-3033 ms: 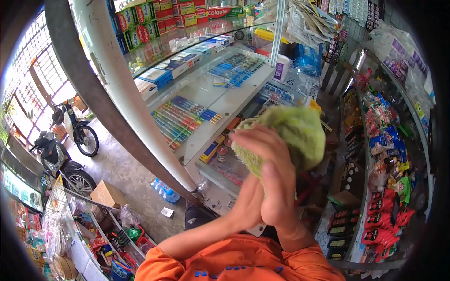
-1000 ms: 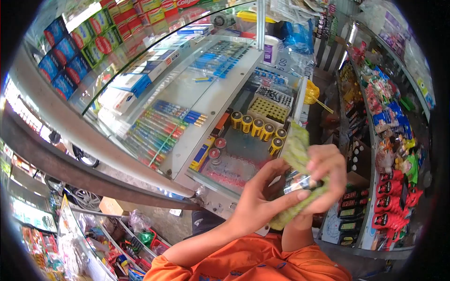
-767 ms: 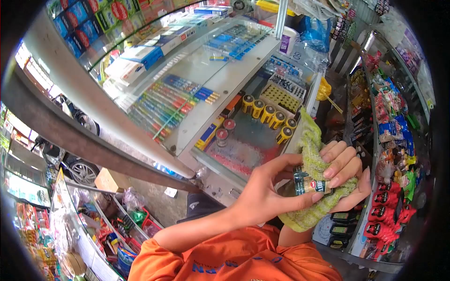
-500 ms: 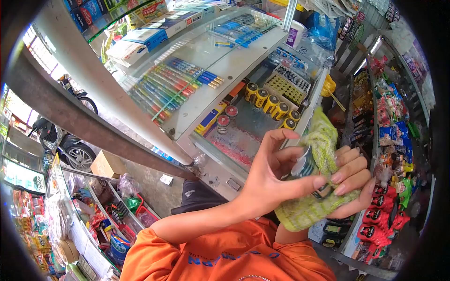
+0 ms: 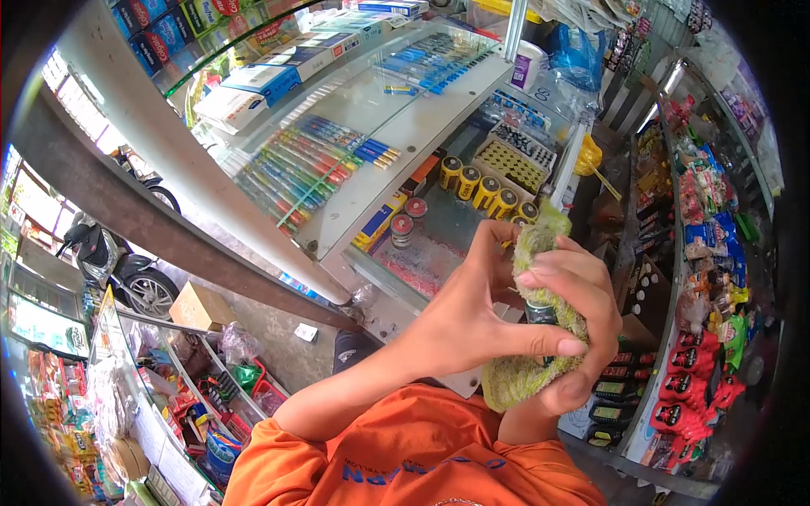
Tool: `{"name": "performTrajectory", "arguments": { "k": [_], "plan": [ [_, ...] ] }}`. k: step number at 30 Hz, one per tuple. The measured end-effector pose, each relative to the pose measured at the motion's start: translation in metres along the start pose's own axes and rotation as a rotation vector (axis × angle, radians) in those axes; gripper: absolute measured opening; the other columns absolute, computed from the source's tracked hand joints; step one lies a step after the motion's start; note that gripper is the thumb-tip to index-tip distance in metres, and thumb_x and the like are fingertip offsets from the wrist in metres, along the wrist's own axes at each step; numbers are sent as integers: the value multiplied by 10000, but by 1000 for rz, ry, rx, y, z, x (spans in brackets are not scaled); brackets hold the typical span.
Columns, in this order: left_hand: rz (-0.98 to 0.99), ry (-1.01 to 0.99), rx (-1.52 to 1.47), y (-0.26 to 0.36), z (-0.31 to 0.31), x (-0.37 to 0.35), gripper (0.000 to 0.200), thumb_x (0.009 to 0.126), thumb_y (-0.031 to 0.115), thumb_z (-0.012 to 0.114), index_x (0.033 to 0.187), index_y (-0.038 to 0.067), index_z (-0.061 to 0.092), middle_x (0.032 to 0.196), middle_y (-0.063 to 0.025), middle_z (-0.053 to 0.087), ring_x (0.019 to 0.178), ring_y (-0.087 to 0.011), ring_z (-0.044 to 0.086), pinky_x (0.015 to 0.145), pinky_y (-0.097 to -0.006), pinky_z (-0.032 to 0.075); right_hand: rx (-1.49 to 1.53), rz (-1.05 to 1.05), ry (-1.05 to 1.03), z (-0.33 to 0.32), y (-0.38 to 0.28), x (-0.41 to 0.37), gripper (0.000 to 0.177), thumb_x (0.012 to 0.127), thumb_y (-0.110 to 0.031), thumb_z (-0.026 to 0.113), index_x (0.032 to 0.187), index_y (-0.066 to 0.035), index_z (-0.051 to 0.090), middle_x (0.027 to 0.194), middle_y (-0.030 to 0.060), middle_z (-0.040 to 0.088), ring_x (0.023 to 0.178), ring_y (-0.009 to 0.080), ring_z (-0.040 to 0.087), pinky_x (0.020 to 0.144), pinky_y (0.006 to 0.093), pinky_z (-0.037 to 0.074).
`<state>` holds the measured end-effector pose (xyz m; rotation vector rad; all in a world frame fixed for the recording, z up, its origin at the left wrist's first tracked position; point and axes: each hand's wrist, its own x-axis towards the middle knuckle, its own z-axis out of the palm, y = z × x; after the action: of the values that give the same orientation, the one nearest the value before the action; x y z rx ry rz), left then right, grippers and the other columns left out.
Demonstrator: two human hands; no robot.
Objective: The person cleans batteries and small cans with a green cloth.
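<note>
Small can point(image 5: 540, 314) is right up in front of you, above the open back of the glass counter point(image 5: 405, 135), almost swallowed by the green cloth point(image 5: 516, 381): only a dark strip of its side shows between your fingers. Your right hand point(image 5: 584, 316) is clenched round the cloth, fingers curled over the top, wrapping the fabric against the can. Your left hand point(image 5: 468, 316) grips the can from the other side, thumb laid flat across the lower front and pressing cloth and can together, the other fingers up behind. It looks like you're mid-wipe here, rubbing the can's body inside the cloth with both hands. The bottom of the can is hidden, so whether it's clean I can't tell. To go on, you'd want a firm pinch from the left while the right twists the cloth round, and a steady hold so the can doesn't slip out of the bunched fabric. Below your hands, a row of yellow cylinders point(image 5: 477, 190) stands on the shelf inside the counter, well apart from the can, with coloured pens point(image 5: 304, 169) laid out under the glass to the left.
</note>
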<state>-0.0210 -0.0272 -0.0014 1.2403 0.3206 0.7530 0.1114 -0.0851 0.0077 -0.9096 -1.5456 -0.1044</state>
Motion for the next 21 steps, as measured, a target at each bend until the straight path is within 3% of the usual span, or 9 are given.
{"name": "performTrajectory", "arguments": {
  "k": [4, 10, 12, 19, 21],
  "plan": [
    [-73, -42, 167, 13, 1, -1, 1027, 680, 143, 1014, 1410, 13, 303, 1259, -119, 606, 1232, -162, 580, 1056, -336, 448, 53, 33, -32, -4, -5, 7, 944, 884, -863, 373, 1004, 19, 688, 812, 141, 693, 832, 321, 684, 983, 575, 503],
    [-40, 20, 156, -6, 7, -2, 1048, 649, 202, 1038, 1369, 18, 298, 1201, -130, 620, 1138, -145, 615, 939, -299, 498, 163, 2, -176, -17, 6, 11, 730, 858, -760, 558, 848, -36, 649, 746, 103, 657, 741, 271, 629, 862, 485, 491],
    [-31, 65, 215, -7, 8, -4, 1089, 591, 513, 1026, 1255, -26, 350, 1063, -123, 496, 1032, -173, 531, 895, -337, 491, 236, 18, -228, -20, 7, 11, 642, 827, -710, 625, 805, -69, 611, 747, 95, 658, 703, 246, 568, 808, 437, 454],
    [5, 7, 359, -5, 10, -2, 1154, 595, 516, 1023, 1313, -49, 318, 1131, -128, 533, 1084, -236, 571, 951, -331, 482, 322, 56, -223, -22, 7, 5, 578, 794, -652, 656, 791, -78, 594, 771, 112, 664, 742, 238, 502, 765, 398, 405],
    [56, 31, 189, -15, 16, -2, 1101, 697, 460, 987, 1371, -44, 277, 1193, -184, 564, 1134, -258, 587, 997, -352, 474, 338, 120, -103, -19, 6, 3, 543, 833, -604, 663, 772, -75, 555, 763, 65, 630, 746, 243, 526, 791, 376, 425]
  ]
}}
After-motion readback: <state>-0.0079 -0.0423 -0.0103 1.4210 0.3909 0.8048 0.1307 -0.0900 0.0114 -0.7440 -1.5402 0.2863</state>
